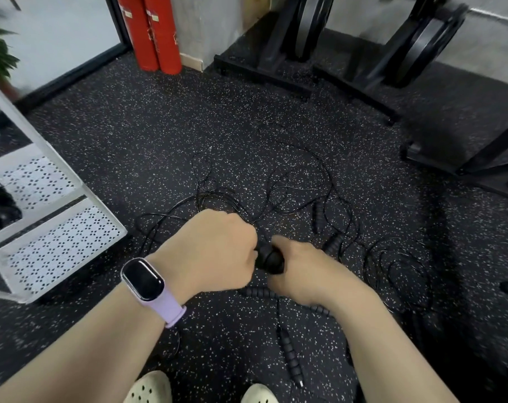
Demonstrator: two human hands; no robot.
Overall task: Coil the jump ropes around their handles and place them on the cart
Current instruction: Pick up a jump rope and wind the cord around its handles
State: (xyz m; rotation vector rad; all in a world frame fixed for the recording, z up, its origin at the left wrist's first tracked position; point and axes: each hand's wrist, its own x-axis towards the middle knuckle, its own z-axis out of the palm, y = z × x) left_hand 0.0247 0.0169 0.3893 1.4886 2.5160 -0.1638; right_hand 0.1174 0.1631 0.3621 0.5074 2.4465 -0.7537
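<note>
1. We look down on a black rubber floor (159,135) flecked with white, in what appears to be a gym corner.
2. Two red cylinders (151,33) stand against the far wall, and black weight racks (348,53) with plates sit to the right of them.
3. At the left edge we see a white cart (58,228) with perforated shelves; a dark thing lies on its upper shelf, too blurred to name.
4. Thin black jump ropes (290,184) lie tangled in loose loops on the floor ahead of us.
5. Several ribbed black handles lie loose among them: one (318,213) beyond our hands, one (292,356) near our feet.
6. Our left hand (217,251), with a lilac-strapped watch (148,283) on its wrist, has its fingers clenched; what it grips is hidden, though cord runs out from beneath it.
7. Our right hand (302,274) has its fingers curled around a black held handle (268,258), which shows between the two hands, just above the floor.
8. The two hands nearly touch.
9. Pale perforated clogs (151,388) show at the bottom edge.
</note>
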